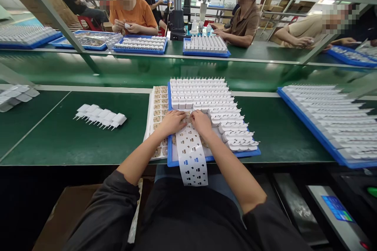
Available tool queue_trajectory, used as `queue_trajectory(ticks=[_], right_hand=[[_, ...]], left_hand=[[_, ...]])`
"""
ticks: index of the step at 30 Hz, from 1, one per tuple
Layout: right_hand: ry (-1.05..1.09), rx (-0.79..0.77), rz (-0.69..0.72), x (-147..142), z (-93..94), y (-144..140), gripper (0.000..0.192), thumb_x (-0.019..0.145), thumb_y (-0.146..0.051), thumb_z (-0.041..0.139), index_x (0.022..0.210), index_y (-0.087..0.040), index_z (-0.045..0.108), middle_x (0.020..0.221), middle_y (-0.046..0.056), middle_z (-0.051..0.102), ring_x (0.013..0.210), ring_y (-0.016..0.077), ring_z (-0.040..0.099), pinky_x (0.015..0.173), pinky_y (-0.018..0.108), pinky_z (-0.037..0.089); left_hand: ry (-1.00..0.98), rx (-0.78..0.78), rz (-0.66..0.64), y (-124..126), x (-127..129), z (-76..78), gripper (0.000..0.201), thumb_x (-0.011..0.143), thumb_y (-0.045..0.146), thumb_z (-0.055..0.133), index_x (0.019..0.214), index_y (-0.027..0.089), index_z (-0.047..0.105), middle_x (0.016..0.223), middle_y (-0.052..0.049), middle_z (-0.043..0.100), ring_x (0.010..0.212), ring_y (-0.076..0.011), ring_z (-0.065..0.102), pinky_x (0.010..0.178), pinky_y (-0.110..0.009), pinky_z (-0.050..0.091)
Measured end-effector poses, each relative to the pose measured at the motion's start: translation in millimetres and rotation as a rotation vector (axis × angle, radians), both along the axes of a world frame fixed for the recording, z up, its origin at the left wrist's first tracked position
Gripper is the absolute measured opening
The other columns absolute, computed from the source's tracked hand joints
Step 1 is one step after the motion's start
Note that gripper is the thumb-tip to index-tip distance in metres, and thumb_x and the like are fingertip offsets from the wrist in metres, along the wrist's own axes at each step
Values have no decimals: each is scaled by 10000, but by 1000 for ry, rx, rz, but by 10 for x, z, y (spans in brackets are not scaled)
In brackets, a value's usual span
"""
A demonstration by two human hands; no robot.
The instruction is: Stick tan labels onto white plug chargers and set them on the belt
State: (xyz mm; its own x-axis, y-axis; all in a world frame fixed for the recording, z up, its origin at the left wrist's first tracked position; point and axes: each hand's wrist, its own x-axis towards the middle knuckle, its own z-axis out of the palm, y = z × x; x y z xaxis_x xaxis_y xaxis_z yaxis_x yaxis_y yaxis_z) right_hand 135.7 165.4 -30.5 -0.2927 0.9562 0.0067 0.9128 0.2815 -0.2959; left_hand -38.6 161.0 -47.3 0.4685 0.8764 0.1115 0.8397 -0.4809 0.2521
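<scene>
Two hands at mid-desk [88,141], over blue tray [188,161]. Loose row of white plugs [101,117] far left. Left hand [172,122] and right hand [201,121], fingers curled narrow, pinching top of white sticker strip [191,157] draped over tray's near edge. Filled plug rows [203,94] beyond. Advisable: peel slowly, keeping strip flat and thumbs close to the label.
</scene>
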Motion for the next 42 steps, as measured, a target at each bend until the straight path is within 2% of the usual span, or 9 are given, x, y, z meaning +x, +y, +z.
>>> queue_trajectory(ticks=[7,12,17,23,25,28,32,35,42], right_hand=[[164,80,146,290,199,-384,142,1004,-239,499,1022,-213,637,1126,69,678,901,183,666,759,283,493],[736,107,144,673,24,-837,71,917,-255,580,878,-225,631,762,7,674,676,165,628,644,280,504],[794,104,153,733,-111,-923,38,884,-251,612,873,-227,641,763,11,686,645,161,620,631,291,514],[826,138,202,747,-117,-894,64,929,-256,605,908,-234,662,834,31,696,733,174,645,663,301,522],[882,165,194,764,-106,-898,72,938,-265,610,908,-231,665,949,65,701,856,195,669,681,301,532],[1023,139,176,776,-84,-917,67,943,-279,628,913,-232,666,1030,84,699,965,213,678,709,304,544],[1234,12,235,713,-30,-1022,35,939,-274,663,918,-247,665,856,29,688,813,180,669,740,324,546],[1355,-54,279,616,38,-1151,44,922,-278,698,910,-250,666,834,16,662,787,168,642,739,316,534],[1493,-159,155,533,123,-1308,149,880,-355,749,866,-234,663,802,6,630,692,139,596,646,273,515]], left_hand=[[-1,7,-30,-6,-55,16,452,936,390,586,1346,207,629,1438,-111,626,1306,-315,572,1112,-485,404],[-29,57,15,64,104,209,344,917,370,638,1197,173,668,1255,-122,692,1114,-300,650,957,-433,497],[-115,221,77,236,556,369,457,851,302,736,1258,153,591,1429,-196,527,1311,-383,481,1039,-505,423],[-246,245,73,294,705,421,250,764,102,767,971,165,641,1409,-181,546,1292,-381,487,1030,-516,420],[-329,204,51,182,624,475,235,792,164,774,974,182,627,1243,-135,642,1170,-313,570,976,-458,466],[-769,-97,67,-125,470,547,295,808,332,798,999,202,616,997,-61,686,899,-211,639,813,-353,519],[-1429,-535,136,-637,364,517,407,756,415,844,1007,218,592,990,-27,676,811,-145,642,702,-259,519],[-1648,-686,164,-946,406,411,399,770,420,839,1043,243,608,1005,-10,689,804,-138,659,682,-247,538],[-1471,-288,193,-1325,516,114,237,953,381,652,1115,241,754,1267,-78,719,1234,-245,645,1066,-372,520]])
